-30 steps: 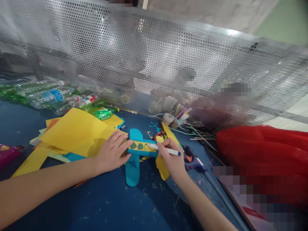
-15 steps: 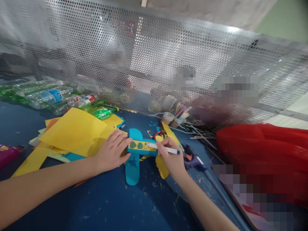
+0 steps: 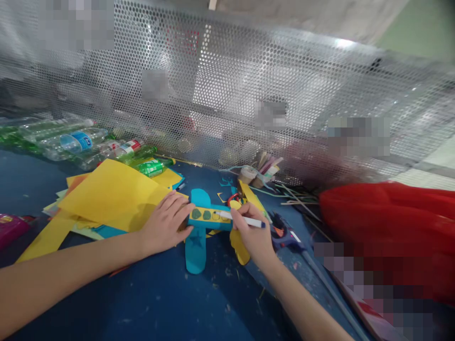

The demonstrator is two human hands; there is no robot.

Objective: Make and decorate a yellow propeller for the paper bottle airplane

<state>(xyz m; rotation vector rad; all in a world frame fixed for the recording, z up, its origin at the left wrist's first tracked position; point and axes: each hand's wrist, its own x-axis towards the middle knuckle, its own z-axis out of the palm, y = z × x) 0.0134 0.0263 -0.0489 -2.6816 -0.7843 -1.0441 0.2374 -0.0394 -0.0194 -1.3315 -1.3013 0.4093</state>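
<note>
A craft aeroplane (image 3: pixel 197 237) with teal wings and a yellow strip of green dots lies on the blue table (image 3: pixel 159 303). My left hand (image 3: pixel 165 226) rests on its left end, fingers curled over it, holding it down. My right hand (image 3: pixel 250 232) is closed round a white marker pen (image 3: pixel 245 220) with a blue cap end; the pen's tip touches the yellow strip near the dots. A yellow paper piece (image 3: pixel 239 246) lies under my right hand.
Yellow paper sheets (image 3: pixel 110 194) are piled at the left, with several plastic bottles (image 3: pixel 81 142) behind them. A perforated metal screen (image 3: pixel 249 94) walls the table's far side. A glue gun (image 3: pixel 284 232), tape rolls (image 3: pixel 249 175), sticks and red cloth (image 3: pixel 391 227) lie at the right.
</note>
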